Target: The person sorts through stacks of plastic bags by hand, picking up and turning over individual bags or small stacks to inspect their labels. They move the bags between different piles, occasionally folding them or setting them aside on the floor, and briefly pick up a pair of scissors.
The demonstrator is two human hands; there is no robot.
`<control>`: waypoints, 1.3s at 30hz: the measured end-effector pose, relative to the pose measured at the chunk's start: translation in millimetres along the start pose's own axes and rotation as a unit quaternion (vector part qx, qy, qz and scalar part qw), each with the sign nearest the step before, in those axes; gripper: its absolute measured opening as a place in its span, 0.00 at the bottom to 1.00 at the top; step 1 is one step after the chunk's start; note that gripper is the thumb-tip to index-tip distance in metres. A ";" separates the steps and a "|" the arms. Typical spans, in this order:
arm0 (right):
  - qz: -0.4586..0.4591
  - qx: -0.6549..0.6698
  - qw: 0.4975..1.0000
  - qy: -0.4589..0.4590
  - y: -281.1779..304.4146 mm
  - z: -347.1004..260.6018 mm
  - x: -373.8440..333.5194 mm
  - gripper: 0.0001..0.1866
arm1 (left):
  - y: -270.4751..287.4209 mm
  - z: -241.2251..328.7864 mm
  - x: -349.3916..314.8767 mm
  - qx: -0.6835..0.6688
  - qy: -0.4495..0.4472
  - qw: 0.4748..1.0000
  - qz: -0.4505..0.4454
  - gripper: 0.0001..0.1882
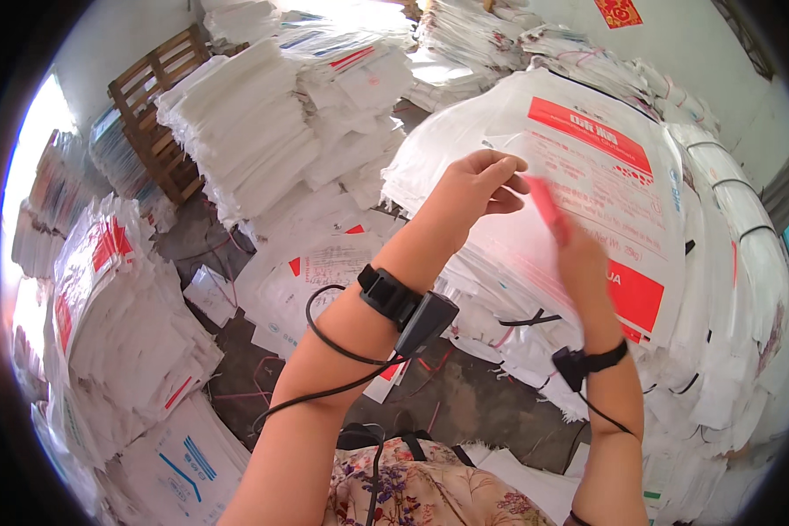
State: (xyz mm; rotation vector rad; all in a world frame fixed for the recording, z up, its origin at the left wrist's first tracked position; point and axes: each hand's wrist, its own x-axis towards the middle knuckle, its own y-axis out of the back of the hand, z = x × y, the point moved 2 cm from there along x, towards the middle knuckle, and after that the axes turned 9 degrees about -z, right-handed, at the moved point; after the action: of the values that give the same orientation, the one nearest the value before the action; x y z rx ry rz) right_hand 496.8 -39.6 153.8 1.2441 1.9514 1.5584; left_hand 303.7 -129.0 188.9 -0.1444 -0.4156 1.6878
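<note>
A tall stack of white woven sacks (535, 254) with red printed panels stands in front of me, to the right. Above its left part is my left hand (486, 182), thumb and fingertips drawn together; what they grip, if anything, cannot be made out. Close by on the right, my right hand (581, 259) is smeared by motion over the top sack. A blurred red strip-like piece (545, 209) reaches from its fingers toward my left hand; its exact kind is unclear. Both wrists wear black straps with cabled devices.
Piles of flattened white sacks stand at the far left (237, 123) and near left (136, 307). A wooden pallet (159, 105) leans behind. Tied sack bundles (732, 210) line the right side. Loose sacks and pink string lie on the dark floor (465, 399).
</note>
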 end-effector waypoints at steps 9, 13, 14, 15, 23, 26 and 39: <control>0.152 -0.078 0.953 0.252 61.2 -101.8 -22.1 0.17 | 83.7 -63.9 -118.3 -0.041 0.070 0.995 0.058 0.24; -0.003 -0.106 0.863 0.495 -5.3 -133.0 -78.4 0.24 | 93.4 -67.3 -168.1 -0.155 0.012 0.986 0.062 0.30; -0.049 -0.098 0.833 0.542 -17.8 -147.4 -94.0 0.24 | 107.6 -58.9 -185.7 -0.147 0.004 0.986 0.083 0.30; -0.093 -0.086 0.815 0.566 -21.2 -164.3 -109.4 0.24 | 123.5 -49.8 -200.1 -0.170 0.038 0.979 0.103 0.29; -0.312 0.009 0.587 0.747 -25.2 -293.2 -149.0 0.19 | 250.6 -103.7 -371.1 -0.266 0.104 0.927 0.242 0.25; -0.327 0.014 0.593 0.735 -33.8 -342.0 -153.1 0.17 | 308.8 -171.3 -436.1 -0.118 0.069 0.954 0.267 0.22; -0.233 0.160 0.861 0.423 -148.0 -483.6 -15.9 0.11 | 430.6 -149.1 -669.5 -0.438 -0.160 0.776 0.424 0.04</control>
State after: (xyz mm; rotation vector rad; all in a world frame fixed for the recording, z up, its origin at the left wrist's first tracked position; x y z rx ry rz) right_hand 94.5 -345.7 176.6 0.0444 2.8439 1.6870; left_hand 62.5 -800.2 -194.8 -0.8439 -1.5769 2.2634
